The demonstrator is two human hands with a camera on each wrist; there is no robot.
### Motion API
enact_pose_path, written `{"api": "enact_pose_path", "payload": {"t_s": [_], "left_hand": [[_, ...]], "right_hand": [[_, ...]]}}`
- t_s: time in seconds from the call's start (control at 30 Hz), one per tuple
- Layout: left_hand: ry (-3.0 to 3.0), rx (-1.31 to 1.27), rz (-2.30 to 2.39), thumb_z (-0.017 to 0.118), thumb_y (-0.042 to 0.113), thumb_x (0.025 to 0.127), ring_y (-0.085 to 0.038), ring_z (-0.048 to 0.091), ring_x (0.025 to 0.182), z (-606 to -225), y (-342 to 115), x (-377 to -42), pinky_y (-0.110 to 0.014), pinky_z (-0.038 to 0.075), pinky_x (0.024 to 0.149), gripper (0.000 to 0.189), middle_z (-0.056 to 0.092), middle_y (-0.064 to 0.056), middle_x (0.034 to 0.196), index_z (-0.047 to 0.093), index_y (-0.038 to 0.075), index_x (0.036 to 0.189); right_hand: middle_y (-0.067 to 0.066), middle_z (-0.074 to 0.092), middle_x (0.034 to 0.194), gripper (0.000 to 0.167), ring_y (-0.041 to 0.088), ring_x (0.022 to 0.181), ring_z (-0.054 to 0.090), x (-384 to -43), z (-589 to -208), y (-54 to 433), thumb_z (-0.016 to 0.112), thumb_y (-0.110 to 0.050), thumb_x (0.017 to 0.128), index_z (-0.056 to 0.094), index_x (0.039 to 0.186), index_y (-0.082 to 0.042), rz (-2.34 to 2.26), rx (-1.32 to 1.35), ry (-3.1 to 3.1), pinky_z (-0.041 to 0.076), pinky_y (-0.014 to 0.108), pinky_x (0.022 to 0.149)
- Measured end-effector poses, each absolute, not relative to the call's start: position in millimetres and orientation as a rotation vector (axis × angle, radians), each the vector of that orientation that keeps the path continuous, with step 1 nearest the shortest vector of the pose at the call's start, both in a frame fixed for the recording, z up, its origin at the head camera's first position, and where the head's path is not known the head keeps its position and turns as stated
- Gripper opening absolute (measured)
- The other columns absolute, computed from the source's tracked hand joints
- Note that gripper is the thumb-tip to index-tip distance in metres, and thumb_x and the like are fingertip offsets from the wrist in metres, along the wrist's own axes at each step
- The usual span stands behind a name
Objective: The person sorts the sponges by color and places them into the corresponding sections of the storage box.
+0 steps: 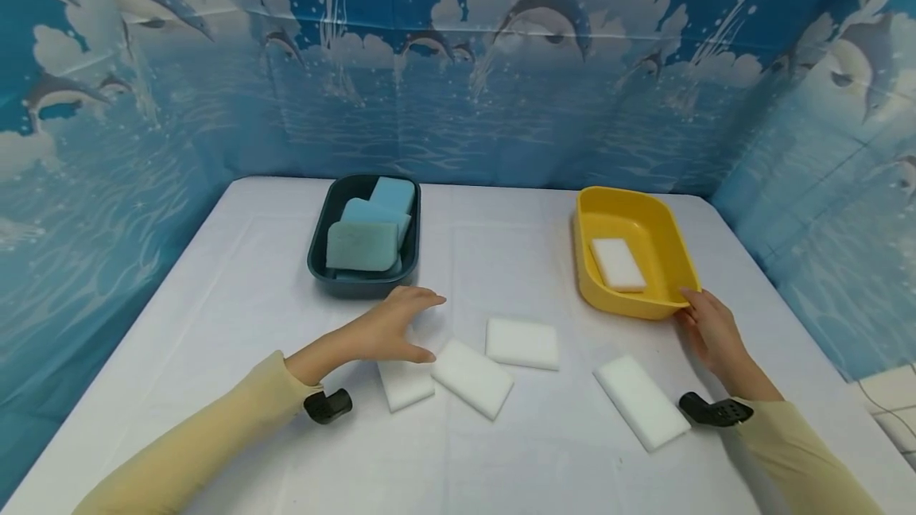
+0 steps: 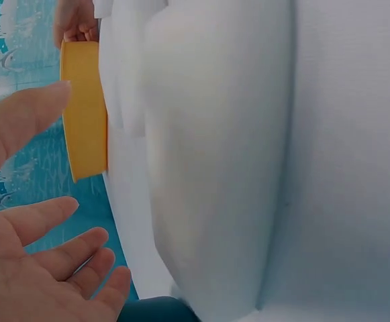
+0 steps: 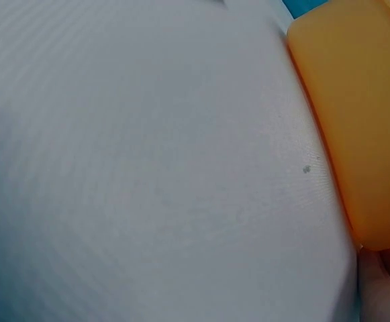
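Note:
My left hand [image 1: 393,328] hovers over the table with thumb and fingers spread, holding nothing. Just below it lies a white sponge [image 1: 406,385], partly covered by the hand. Beside that one are a second white sponge [image 1: 474,378] and a third white sponge [image 1: 522,343]. At the right, my right hand [image 1: 718,338] grips the near right corner of a yellow plastic tub [image 1: 633,305], thumb at the rim. One white sponge [image 1: 619,264] lies inside the tub. In the left wrist view, the left hand [image 2: 54,275] shows its parted fingers.
A dark teal tub [image 1: 315,265] at the back left holds several blue-green sponges [image 1: 363,245]. Another white sponge [image 1: 641,402] lies near the right wrist. The white-covered table [image 1: 286,467] meets a dolphin-printed curtain [image 1: 501,125] at its back.

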State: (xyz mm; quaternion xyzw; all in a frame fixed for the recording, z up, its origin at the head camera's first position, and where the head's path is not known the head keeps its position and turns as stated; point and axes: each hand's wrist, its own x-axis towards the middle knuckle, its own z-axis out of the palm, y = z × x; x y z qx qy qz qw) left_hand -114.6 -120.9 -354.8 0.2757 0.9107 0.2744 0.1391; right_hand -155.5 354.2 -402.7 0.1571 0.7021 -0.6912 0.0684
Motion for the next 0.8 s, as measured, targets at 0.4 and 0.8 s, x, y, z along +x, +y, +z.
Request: {"api": "enact_pose_path", "payload": {"t_s": [0.4, 0.8], "left_hand": [[2.643, 0.771, 0.753, 0.08, 0.031, 0.072, -0.034, 0.031, 0.136, -369, -137, -100, -0.053, 0.034, 0.109, 0.081, 0.039, -0.016, 0.145, 0.043, 0.007, 0.14], [2.727, 0.757, 0.687, 0.084, 0.039, 0.065, -0.033, 0.033, 0.135, -378, -140, -83, -0.052, 0.035, 0.108, 0.088, 0.039, -0.016, 0.144, 0.045, 0.004, 0.137]], "right_hand": [[-0.009, 0.029, 0.142, 0.084, 0.005, 0.129, 0.03, -156, -405, 354, 0.047, -0.047, 0.094, 0.001, 0.151, -0.005, -2.081, 0.456, 2.146, 0.045, -0.002, 0.075], [-0.003, 0.024, 0.148, 0.082, 0.005, 0.127, 0.031, -157, -403, 351, 0.045, -0.049, 0.095, 0.003, 0.151, -0.007, -2.034, 0.49, 2.192, 0.043, -0.001, 0.085]]}}
